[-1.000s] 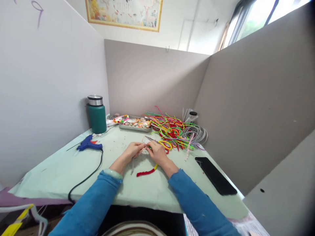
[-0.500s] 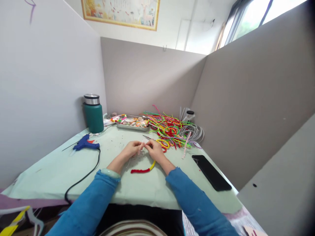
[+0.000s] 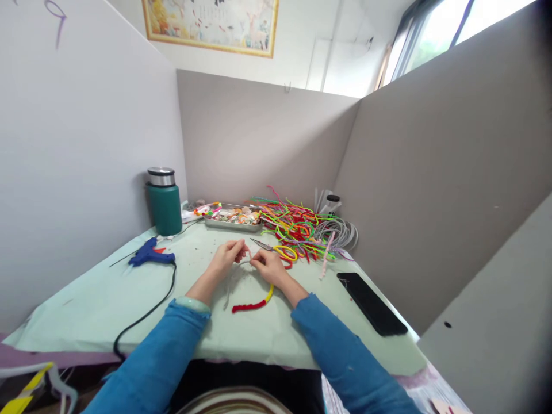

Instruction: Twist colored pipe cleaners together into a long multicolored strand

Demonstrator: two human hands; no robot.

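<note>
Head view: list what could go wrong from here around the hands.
The scissors lie just beyond the right hand, which pinches a pale pipe cleaner; reaching for the pipe-cleaner pile could catch the blades.
The cord of the glue gun runs over the table front edge; a snag might drag the gun.
The phone lies near the right edge and could be knocked off.

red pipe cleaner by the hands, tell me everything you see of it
The red pipe cleaner is a fuzzy stem, red for most of its length, yellow at its right end. It lies flat in a shallow curve on the pale green table cover, the yellow end right beside the right hand; whether they touch is unclear.
</note>
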